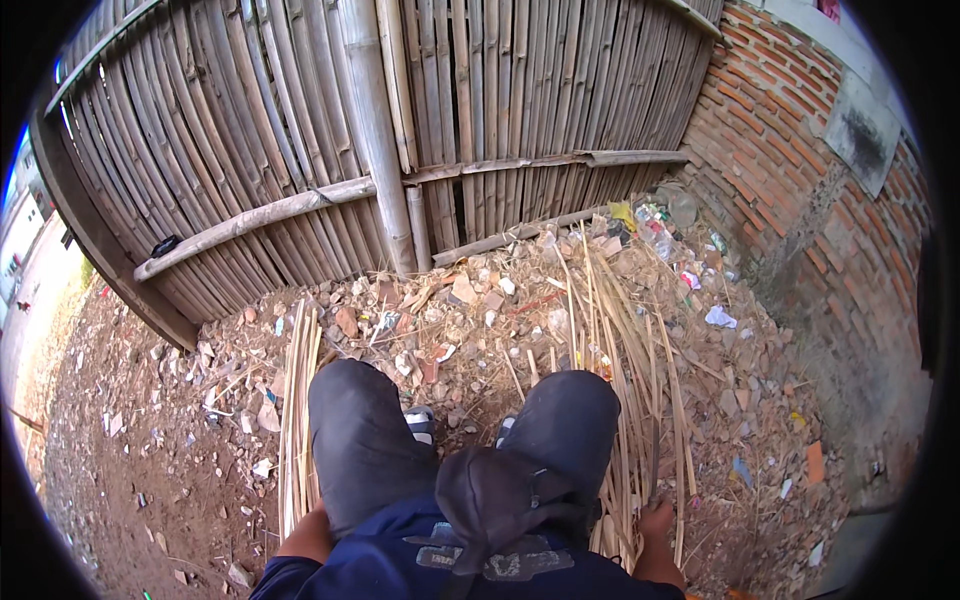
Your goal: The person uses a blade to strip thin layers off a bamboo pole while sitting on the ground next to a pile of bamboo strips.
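My right hand (656,521) is low beside my right thigh, closed around the lower end of a long, narrow, dark blade-like tool (655,455). Its handle is hidden in the fist. Around it lies a loose spread of split bamboo strips (625,440), fanning forward over the ground. By my left thigh is my left hand (312,525), of which only the wrist side shows; its fingers are hidden. Next to it a narrower bundle of bamboo strips (296,410) lies lengthwise along my left leg.
My bent knees (358,420) fill the middle. Ahead stands a bamboo fence (250,130) with a thick upright pole (375,140). A brick wall (780,140) rises at the right. Stones, broken brick and litter (660,235) cover the dirt ground (130,480).
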`<state>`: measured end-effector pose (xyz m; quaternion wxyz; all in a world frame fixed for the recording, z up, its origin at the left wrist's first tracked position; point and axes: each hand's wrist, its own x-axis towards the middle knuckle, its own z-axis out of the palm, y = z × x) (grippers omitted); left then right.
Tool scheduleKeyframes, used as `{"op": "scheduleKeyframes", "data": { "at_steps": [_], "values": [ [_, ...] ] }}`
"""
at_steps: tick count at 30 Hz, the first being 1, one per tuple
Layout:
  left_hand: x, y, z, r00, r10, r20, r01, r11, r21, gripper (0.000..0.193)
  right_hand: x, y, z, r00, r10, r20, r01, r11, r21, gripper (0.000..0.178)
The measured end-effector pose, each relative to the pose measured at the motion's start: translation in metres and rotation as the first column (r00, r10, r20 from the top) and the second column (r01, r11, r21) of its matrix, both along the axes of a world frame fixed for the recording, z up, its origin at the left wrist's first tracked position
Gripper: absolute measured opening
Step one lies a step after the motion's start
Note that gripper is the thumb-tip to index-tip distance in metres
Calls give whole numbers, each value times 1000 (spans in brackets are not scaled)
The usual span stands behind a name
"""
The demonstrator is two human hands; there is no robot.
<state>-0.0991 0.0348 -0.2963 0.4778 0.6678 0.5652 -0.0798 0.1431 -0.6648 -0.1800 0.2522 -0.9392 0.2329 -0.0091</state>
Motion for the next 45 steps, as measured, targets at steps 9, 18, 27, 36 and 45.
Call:
{"op": "scheduleKeyframes", "data": {
  "at_steps": [9, 18, 27, 36, 45],
  "values": [
    [-7, 28, -3, 961, 122, 249, -81, 982, -169, 45, 26, 1, 29, 960, 133, 245, -157, 984, 83, 32],
    [110, 77, 146, 798, -290, 529, -87, 813, 576, 24, 90, 43, 139, 895, 385, 226, -439, 852, 286, 35],
    [228, -17, 367, 473, -829, 298, 101, 387, 916, 32, 110, 124, 250, 785, 594, 173, -615, 717, 328, 34],
    [269, -63, 436, 430, -875, -222, 164, -166, 972, 58, 113, 160, 311, 500, 851, 160, -854, 454, 253, 36],
    [260, -31, 433, 282, -913, -294, 385, -173, 907, 33, 115, 173, 330, 362, 926, 108, -919, 335, 208, 37]
  ]
}}
